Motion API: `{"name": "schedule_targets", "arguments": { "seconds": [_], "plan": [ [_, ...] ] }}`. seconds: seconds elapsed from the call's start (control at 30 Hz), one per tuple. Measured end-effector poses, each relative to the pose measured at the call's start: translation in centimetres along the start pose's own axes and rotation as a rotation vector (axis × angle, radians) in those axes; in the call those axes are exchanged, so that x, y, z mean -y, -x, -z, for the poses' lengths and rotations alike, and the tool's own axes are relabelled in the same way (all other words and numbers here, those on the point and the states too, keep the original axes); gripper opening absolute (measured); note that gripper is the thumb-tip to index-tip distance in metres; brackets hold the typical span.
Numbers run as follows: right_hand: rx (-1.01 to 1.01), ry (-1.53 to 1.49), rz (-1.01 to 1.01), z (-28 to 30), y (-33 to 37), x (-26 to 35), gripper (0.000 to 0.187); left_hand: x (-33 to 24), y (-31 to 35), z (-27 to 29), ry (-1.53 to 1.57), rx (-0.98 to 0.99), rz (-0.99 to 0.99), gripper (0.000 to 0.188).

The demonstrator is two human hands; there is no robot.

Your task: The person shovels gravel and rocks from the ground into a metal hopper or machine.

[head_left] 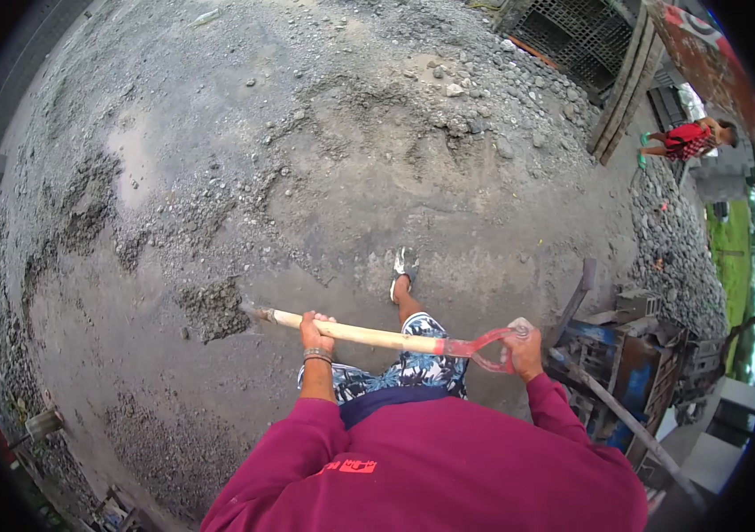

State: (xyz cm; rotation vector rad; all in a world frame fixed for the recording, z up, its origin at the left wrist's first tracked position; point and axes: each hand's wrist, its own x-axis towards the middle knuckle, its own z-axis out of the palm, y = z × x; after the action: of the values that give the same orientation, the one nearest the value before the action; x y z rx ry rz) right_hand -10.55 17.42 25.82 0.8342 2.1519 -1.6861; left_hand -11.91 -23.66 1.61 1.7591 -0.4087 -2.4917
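A shovel (377, 336) with a pale wooden shaft and a red D-shaped handle lies crosswise in front of me. My left hand (316, 331) is wrapped round the shaft near the blade end. At the other end, my right hand (524, 347) grips the red handle. The blade cannot be made out; a heap of wet grey gravel mix (215, 310) covers the place where it would be, just left of the shaft's end. My foot in a sandal (404, 269) stands on the ground beyond the shaft.
Rough gravel (351, 133) spreads ahead and to the left, with a puddle (133, 155). At right stand a rusty machine with blue parts (634, 381), a slanting pole (626, 421) and a stone pile (674, 235). A person in red (688, 140) is at the far right, near wooden planks (627, 84).
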Motion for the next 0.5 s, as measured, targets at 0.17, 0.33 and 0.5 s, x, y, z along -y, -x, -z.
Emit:
{"name": "schedule_targets", "arguments": {
  "seconds": [0.17,0.33,0.5],
  "plan": [
    [0.614,0.256,0.813,-23.0,10.8,7.2,0.024,-25.3,7.0,20.4,0.147,-0.075,-0.467,0.022],
    [1.056,-0.114,1.633,-36.0,24.3,14.7,0.020,-39.6,19.7,33.7,-0.016,0.023,-1.082,0.023],
    [1.345,-0.165,1.513,-37.5,25.7,14.5,0.020,-44.1,23.3,34.9,0.020,0.166,-1.089,0.028]
  ]
}}
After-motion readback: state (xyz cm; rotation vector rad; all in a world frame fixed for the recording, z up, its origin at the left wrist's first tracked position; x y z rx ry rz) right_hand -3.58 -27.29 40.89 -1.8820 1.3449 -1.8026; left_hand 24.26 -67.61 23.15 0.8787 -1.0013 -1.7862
